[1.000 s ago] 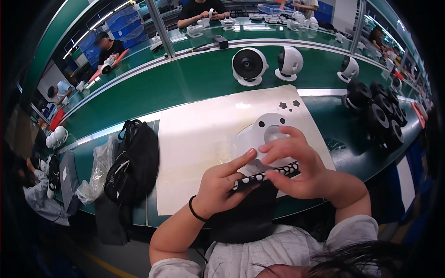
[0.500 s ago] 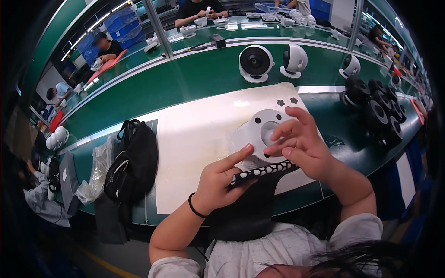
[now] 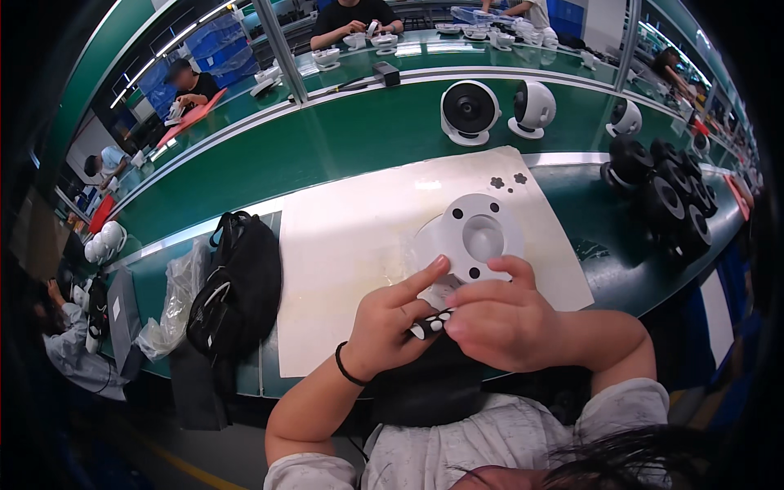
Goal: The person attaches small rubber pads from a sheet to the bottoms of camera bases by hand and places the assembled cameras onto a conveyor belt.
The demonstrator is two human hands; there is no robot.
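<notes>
White plastic base (image 3: 476, 238) sits flat on the pale mat (image 3: 343, 245), and that's the landmark for everything else. Just on the near side of it, both hands are bunched together over a small black strip with white dots (image 3: 430, 325) (looks like a sheet of little stick-on pads, but it's too small to be sure). Left hand (image 3: 390, 314) is mostly curled, forefinger stretched out so its tip touches the near rim of the base, thumb pinching the strip. Right hand (image 3: 500, 318) is curled too, fingers closed down on the other end of the strip, right beside the base's near edge.

My read: this is the peel-a-pad stage, with the dark holes in the base not filled yet. Next move probably calls for a careful fingertip lift and a steady aim at one hole. Two spare dark pads (image 3: 507, 180) lie beyond the base, and a black bag (image 3: 238, 286) sits well off to its left.
</notes>
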